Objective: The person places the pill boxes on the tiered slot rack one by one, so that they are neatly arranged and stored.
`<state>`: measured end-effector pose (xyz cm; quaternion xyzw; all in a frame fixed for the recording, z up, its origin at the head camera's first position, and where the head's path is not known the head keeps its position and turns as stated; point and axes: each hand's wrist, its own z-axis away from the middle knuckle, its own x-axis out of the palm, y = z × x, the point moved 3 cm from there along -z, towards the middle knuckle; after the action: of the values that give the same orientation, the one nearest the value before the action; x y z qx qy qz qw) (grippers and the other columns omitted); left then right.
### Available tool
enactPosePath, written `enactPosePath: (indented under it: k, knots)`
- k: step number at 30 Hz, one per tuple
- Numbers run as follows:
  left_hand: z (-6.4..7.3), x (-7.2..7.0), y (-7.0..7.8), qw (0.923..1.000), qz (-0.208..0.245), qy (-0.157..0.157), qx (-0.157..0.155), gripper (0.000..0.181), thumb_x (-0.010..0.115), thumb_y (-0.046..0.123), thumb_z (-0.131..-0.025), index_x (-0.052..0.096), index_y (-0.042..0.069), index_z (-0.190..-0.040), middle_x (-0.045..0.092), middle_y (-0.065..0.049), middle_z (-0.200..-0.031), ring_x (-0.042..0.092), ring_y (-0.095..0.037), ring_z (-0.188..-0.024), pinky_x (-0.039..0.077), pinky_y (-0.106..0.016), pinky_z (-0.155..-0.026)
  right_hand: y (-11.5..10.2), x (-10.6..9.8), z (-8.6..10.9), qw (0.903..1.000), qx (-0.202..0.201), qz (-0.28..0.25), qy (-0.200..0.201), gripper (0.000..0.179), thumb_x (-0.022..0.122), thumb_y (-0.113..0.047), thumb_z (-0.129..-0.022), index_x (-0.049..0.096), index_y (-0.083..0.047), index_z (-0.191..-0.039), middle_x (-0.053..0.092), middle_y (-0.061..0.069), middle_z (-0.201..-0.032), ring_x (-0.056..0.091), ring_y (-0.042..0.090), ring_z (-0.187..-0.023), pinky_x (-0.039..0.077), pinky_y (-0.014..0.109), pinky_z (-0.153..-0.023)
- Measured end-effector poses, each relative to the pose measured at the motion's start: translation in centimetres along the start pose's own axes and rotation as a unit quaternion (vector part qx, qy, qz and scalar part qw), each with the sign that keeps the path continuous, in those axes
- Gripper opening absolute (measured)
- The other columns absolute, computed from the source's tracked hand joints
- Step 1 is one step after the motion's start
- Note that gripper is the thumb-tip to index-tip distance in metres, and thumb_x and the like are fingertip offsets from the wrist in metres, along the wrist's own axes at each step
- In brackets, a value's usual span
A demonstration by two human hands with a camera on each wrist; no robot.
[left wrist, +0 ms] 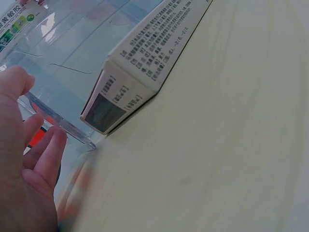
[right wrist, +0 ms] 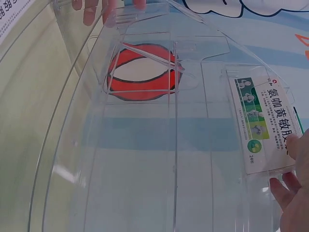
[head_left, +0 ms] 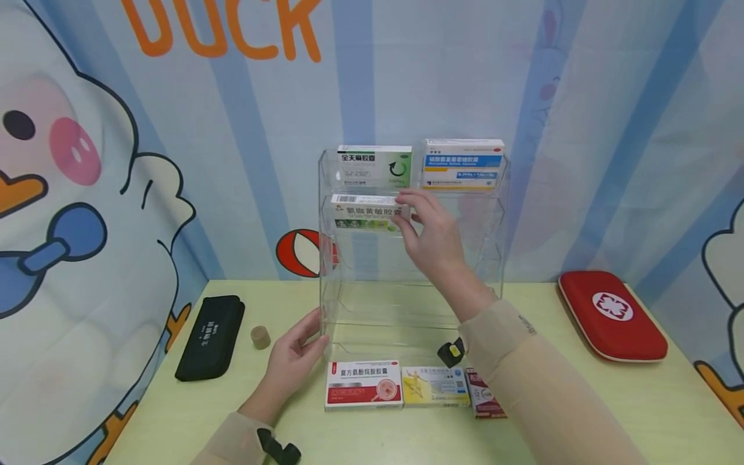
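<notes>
A clear acrylic tiered rack point(head_left: 401, 310) stands upright on the table. My right hand point(head_left: 433, 232) pinches the right end of a white-and-green medicine box point(head_left: 366, 213), which sits at the left of the second tier. The right wrist view shows that box point(right wrist: 260, 123) behind the clear front lip, fingers at its end. Low on the rack's left side, my left hand point(head_left: 295, 355) grips the side panel, thumb and fingers on either side of it. On the top tier are a white-and-green medicine box point(head_left: 374, 166) and a blue-and-white one point(head_left: 463, 166).
Before the rack lie a red-and-white medicine box point(head_left: 363, 386), a yellow one point(head_left: 436, 386) and a dark red one point(head_left: 485, 395), partly behind my right sleeve. A black case point(head_left: 210, 337) and small cork-coloured cylinder point(head_left: 260, 337) are left; a red zip case point(head_left: 613, 316) is right.
</notes>
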<state>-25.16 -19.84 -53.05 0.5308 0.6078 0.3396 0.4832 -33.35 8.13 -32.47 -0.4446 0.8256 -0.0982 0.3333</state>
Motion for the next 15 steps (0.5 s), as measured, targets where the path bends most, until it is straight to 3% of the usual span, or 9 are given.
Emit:
enactPosePath:
  k: [8, 15]
  knots:
    - [0.1, -0.1, 0.1, 0.9999, 0.001, -0.003, -0.012, 0.061, 0.073, 0.007, -0.106, 0.055, 0.021, -0.163, 0.059, -0.008, -0.165, 0.060, -0.033, -0.150, 0.059, -0.019, -0.109, -0.2, -0.9, 1.1, 0.9995, 0.024, -0.020, 0.007, 0.037, 0.083, -0.011, -0.099, 0.071, -0.001, -0.133, 0.067, 0.015, -0.146, 0.066, 0.033, -0.136, 0.068, 0.045, -0.104]
    - [0.1, -0.1, 0.2, 0.9999, -0.010, -0.003, -0.008, 0.061, 0.072, 0.007, -0.106, 0.055, 0.021, -0.163, 0.061, -0.009, -0.164, 0.063, -0.001, -0.141, 0.059, -0.020, -0.109, -0.7, -1.5, 2.3, 0.9985, 0.031, -0.045, -0.002, 0.045, 0.086, -0.013, -0.097, 0.069, 0.000, -0.137, 0.066, 0.015, -0.145, 0.069, 0.033, -0.130, 0.067, 0.046, -0.106]
